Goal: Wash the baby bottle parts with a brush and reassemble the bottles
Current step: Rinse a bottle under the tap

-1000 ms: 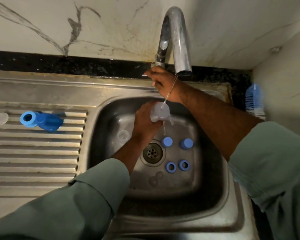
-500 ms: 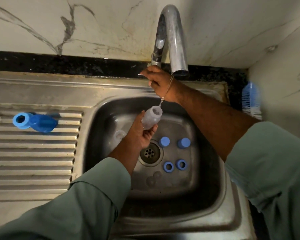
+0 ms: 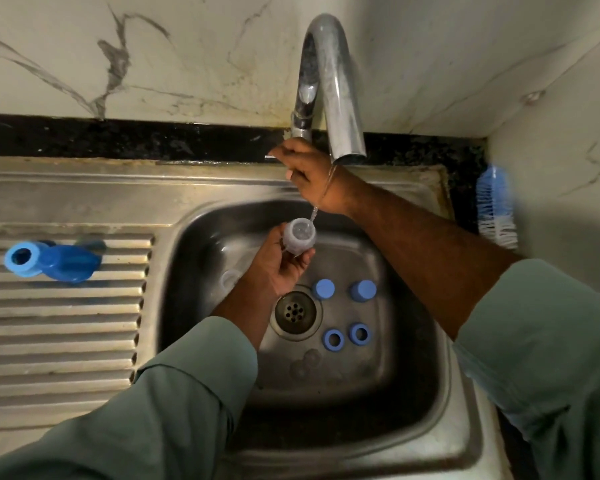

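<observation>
My left hand [image 3: 278,266] grips a small clear baby bottle [image 3: 300,234], mouth up, under a thin stream of water from the tap [image 3: 333,84]. My right hand [image 3: 307,176] holds the tap lever behind the spout. On the sink floor lie two blue caps [image 3: 324,289] [image 3: 363,290], two blue collar rings [image 3: 334,339] [image 3: 360,333], clear teats [image 3: 305,363] and another clear bottle [image 3: 230,279], partly hidden by my left arm. A blue-and-white bottle brush [image 3: 495,207] stands in the right corner.
The steel sink basin [image 3: 194,237] has a drain [image 3: 295,310] at its centre. On the ribbed drainboard [image 3: 63,341] to the left lie a blue ring [image 3: 21,258] and a dark blue cap [image 3: 70,263]. A marble wall rises behind.
My left hand has turned the clear bottle from tilted to mouth up under the stream. My right hand has stayed on the tap lever.
</observation>
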The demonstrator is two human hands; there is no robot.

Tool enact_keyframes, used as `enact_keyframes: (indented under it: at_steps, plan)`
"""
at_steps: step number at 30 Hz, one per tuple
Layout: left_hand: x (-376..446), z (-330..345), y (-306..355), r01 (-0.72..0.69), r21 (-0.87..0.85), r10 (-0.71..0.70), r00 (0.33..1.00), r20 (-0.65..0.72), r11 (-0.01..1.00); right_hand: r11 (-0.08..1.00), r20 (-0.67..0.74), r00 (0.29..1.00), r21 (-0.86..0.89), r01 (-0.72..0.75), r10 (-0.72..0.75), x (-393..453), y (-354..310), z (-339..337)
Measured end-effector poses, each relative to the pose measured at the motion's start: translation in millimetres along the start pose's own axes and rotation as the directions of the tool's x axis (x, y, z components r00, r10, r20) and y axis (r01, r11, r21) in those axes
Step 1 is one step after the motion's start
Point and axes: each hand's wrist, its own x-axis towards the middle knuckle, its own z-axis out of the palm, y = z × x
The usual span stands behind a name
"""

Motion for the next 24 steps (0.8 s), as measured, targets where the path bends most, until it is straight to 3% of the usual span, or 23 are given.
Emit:
enact_keyframes:
  at_steps: [12,18,24]
  plan:
    - [8,-12,-14,0.017,0.081,-0.008,0.994,-0.107,0.997,0.992,-0.063,0.991,-0.051,0.112,-0.115,-1,-3,0]
    - [5,-2,-7,0.008,0.052,-0.006,0.999,-0.048,0.999,0.984,-0.075,0.984,-0.082,0.157,-0.163,-1,0,2]
    - [3,-9,-3,0.015,0.068,-0.014,1.0,-0.022,0.998,0.997,-0.094,0.992,0.011,0.082,-0.081,-2,-6,-3]
